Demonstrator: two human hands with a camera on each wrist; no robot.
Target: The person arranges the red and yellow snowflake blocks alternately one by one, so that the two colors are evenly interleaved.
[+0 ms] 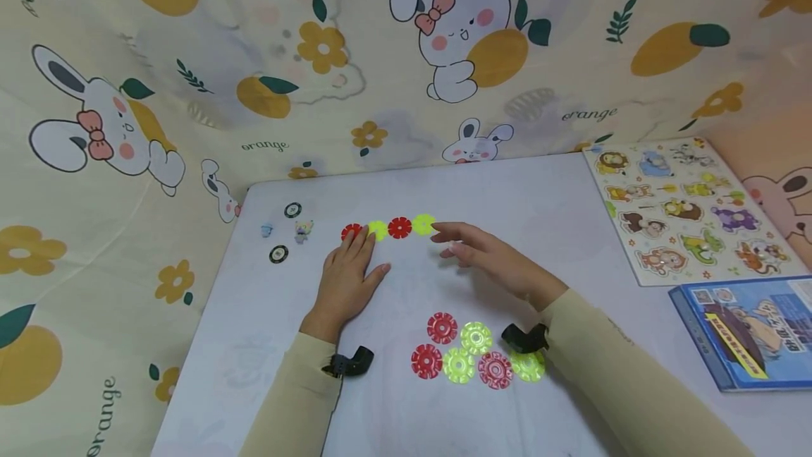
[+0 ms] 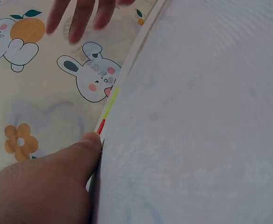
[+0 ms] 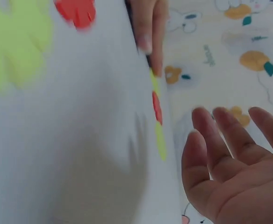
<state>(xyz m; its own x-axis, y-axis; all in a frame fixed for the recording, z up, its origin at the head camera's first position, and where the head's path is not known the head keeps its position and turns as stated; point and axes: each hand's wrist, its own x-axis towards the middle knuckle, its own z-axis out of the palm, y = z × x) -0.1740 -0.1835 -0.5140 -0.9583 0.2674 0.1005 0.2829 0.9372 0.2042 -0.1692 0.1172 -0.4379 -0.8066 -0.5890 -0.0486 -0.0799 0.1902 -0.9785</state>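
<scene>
A row of notched plastic discs, red and yellow-green by turns, lies across the middle of the table. My left hand (image 1: 347,282) rests on the table at the row's left end, fingers straight, fingertips over part of the leftmost red disc (image 1: 350,231) and against the neighbouring yellow-green disc (image 1: 378,231). Further along come another red disc (image 1: 400,228) and a yellow-green disc (image 1: 423,224). Just right of that last disc hovers my right hand (image 1: 497,259), fingers loosely bent; the right wrist view shows its palm (image 3: 244,186) holding nothing.
Nearer me lies a group of loose red discs (image 1: 442,328) and yellow-green discs (image 1: 476,338), partly beneath my right wrist. Black round chips (image 1: 278,254) and small figures (image 1: 303,231) sit at left. An animal puzzle board (image 1: 691,210) and a blue box (image 1: 748,333) are at right.
</scene>
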